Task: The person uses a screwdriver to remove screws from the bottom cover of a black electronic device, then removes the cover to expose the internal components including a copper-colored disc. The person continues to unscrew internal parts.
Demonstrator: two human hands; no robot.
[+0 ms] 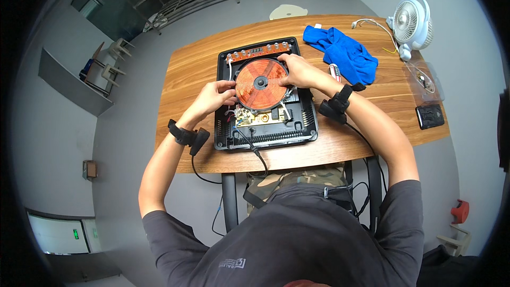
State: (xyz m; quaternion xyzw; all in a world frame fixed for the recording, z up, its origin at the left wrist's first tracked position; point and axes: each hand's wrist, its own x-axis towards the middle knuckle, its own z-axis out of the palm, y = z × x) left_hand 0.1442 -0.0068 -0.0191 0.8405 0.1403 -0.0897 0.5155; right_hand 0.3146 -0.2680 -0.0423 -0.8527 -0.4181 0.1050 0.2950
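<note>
An opened induction cooker base [255,139], a black shallow housing, lies in front of me on the table. Over its middle sits a round copper induction coil [260,98] with a dark hub. My right hand [300,72] grips the coil at its right rim, thumb over the windings and fingers at the top edge. At the opposite rim, my left hand [215,95] has bent fingers against the coil's edge. Below the coil shows a yellowish circuit board [255,119]. An orange control board [257,52] runs along the far side. A black power cord [257,153] leaves the near side.
Right of the cooker lie a blue cloth [342,53] and a red-and-white tool handle [334,72]. Farther right stand a white fan [411,24], a clear plastic tray [425,85] and a black flat box [429,116]. Cables hang from both wristbands.
</note>
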